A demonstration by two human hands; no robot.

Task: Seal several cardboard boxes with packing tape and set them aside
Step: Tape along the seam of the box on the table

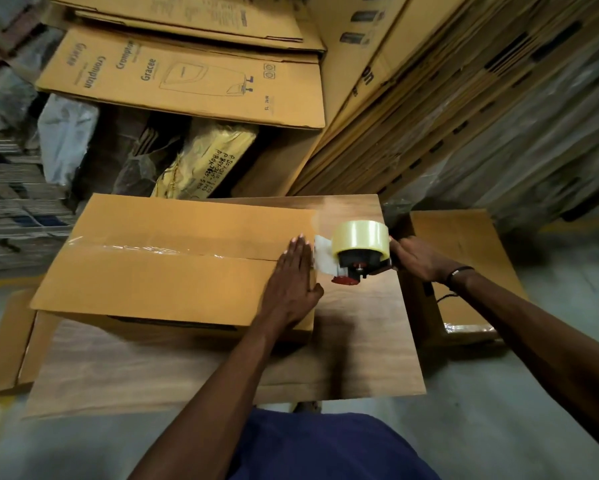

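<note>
We note a grey concrete floor point(481, 427) under dim, warm light. A low wooden table point(360, 341) stands at centre. Behind it lie flattened printed cartons point(187, 77) in a stack, reading "Crompton Gracee". To the right a tall leaning pile of flat cardboard sheets point(447, 109) rises, wrapped in clear film on its far side. Under the cartons sit a yellow plastic-wrapped bundle point(208, 161) with black lettering and a pale plastic bag point(66, 133). At the left edge are stacked, blurred paper bundles point(11, 209).

Right hand point(414, 258) hides the dispenser point(360, 263) handle.
</note>
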